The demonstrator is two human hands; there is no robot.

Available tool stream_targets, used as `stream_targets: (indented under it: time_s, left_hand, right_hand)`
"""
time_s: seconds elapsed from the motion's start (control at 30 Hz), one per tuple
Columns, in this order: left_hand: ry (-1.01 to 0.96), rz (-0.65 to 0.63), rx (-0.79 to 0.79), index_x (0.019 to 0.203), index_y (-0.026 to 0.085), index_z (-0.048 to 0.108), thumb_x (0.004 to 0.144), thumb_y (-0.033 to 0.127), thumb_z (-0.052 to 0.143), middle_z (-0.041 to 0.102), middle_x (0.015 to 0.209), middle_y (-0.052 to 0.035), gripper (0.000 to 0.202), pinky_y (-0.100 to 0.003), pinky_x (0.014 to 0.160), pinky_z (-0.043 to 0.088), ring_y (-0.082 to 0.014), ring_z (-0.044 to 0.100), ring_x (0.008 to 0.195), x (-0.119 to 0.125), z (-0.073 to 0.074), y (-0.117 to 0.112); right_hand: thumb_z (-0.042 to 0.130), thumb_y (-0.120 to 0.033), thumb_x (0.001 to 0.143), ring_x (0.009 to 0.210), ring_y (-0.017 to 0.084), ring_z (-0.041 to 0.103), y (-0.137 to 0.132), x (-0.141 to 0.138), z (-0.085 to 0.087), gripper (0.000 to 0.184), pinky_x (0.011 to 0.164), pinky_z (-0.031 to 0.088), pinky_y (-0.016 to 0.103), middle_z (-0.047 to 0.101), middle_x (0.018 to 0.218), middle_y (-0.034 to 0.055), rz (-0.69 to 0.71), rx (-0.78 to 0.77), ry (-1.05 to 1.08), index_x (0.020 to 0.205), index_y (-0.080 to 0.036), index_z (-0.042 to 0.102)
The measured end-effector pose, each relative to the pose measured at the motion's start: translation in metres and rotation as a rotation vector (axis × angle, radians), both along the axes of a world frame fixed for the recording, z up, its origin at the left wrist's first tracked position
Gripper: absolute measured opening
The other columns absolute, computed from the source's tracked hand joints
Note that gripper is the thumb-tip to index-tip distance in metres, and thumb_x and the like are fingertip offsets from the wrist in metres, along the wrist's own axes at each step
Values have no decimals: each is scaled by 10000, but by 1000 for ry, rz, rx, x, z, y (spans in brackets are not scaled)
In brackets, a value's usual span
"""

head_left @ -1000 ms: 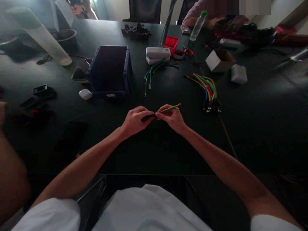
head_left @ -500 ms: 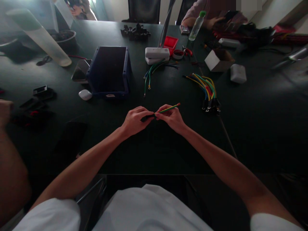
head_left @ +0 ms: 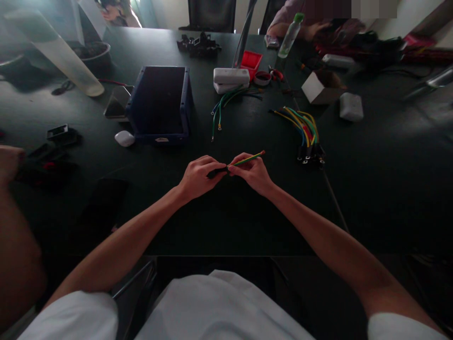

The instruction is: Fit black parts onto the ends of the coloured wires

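Between thumb and fingers, my right hand point(head_left: 250, 171) pinches a short yellow-and-green wire point(head_left: 250, 158), its reddish end pointing up to the right. My left hand point(head_left: 201, 175) is closed at the wire's other end, its fingertips almost touching those of the right. A small dark piece shows between the left thumb and forefinger, too dim to name. To the right lies a bundle of coloured wires point(head_left: 306, 127) with ring terminals and black sleeves. Farther back, several green and blue wires point(head_left: 220, 111) with ring terminals rest by a white device point(head_left: 231, 76).
A dark blue bin point(head_left: 159, 106) stands left of centre, with a white earbud case point(head_left: 124, 138) beside it. Black parts point(head_left: 56, 141) lie farther left, near another person's arm point(head_left: 17, 226). At the back are a red box point(head_left: 251, 62), a bottle point(head_left: 290, 37) and a white carton point(head_left: 321, 88).
Both my hands keep their hold at nearly the same spot. The view has shifted very slightly, and the other person's hand at the left edge has moved a little to the right.
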State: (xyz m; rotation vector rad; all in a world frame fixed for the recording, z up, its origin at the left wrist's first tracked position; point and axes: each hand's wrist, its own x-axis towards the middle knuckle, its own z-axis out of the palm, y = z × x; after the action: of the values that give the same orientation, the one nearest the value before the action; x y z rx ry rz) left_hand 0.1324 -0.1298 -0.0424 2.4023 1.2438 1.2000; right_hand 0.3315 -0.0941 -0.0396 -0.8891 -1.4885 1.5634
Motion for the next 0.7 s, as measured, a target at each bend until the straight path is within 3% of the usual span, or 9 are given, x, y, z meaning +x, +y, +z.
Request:
stream_targets:
  time_s: [0.7]
  left_hand:
    - [3, -9, -7, 1001, 166, 714, 859, 250, 661, 699, 868, -66, 174, -273, 649, 544, -144, 651, 759, 0, 1, 0]
  right_hand:
    - [833, -377, 670, 659, 144, 673, 0, -1, -1, 293, 650, 578, 296, 680, 738, 0, -6, -3, -14, 800, -190, 648]
